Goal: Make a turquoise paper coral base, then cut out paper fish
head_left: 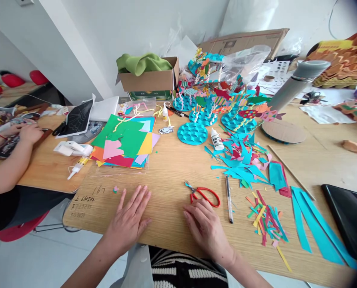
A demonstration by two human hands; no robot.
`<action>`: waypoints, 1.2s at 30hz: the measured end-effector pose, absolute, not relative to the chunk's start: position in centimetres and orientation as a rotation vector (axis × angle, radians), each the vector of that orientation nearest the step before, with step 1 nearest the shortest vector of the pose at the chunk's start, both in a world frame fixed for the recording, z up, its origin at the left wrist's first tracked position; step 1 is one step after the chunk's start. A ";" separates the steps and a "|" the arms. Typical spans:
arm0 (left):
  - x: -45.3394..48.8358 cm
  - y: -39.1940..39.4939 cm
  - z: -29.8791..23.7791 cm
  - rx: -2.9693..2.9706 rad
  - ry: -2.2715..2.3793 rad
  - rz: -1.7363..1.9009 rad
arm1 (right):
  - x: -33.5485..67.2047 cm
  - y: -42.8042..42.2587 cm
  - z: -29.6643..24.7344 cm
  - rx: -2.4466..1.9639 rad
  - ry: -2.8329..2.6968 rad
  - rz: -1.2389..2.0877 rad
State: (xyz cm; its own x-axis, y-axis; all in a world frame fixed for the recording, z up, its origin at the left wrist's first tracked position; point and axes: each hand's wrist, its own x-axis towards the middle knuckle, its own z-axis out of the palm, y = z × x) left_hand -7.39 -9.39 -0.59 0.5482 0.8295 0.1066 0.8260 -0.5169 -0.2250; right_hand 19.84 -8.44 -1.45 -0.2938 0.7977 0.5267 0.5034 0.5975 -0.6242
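Note:
My left hand (130, 220) lies flat on the wooden table (172, 176) near its front edge, fingers spread, holding nothing. My right hand (207, 230) rests palm down a little to the right, fingers loosely apart and empty. Red-handled scissors (204, 195) lie just beyond my right fingertips. A pen (229, 199) lies to their right. Further left of my left hand sits a tiny paper scrap (115, 189).
A stack of coloured paper sheets (126, 142) lies ahead on the left. Teal scraps (241, 160), thin strips (267, 220), a glue bottle (217, 140) and teal paper discs (192, 133) fill the middle and right. A dark tablet (346, 216) sits far right. Another person's hands (28, 134) work at left.

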 end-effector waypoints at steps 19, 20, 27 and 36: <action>-7.9 -10.0 -1.9 -2.476 -1.432 -0.205 | 20.1 -8.8 -1.9 -0.852 -1.919 0.484; -7.9 -10.0 -1.9 -2.473 -1.436 -0.217 | 20.2 -8.7 -2.1 -0.825 -1.913 0.477; -8.0 -10.2 -2.0 -2.471 -1.437 -0.209 | 20.4 -8.8 -3.2 -0.762 -1.875 0.463; -8.1 -10.4 -2.1 -2.465 -1.467 -0.253 | 20.2 -9.0 -2.7 -0.698 -1.889 0.437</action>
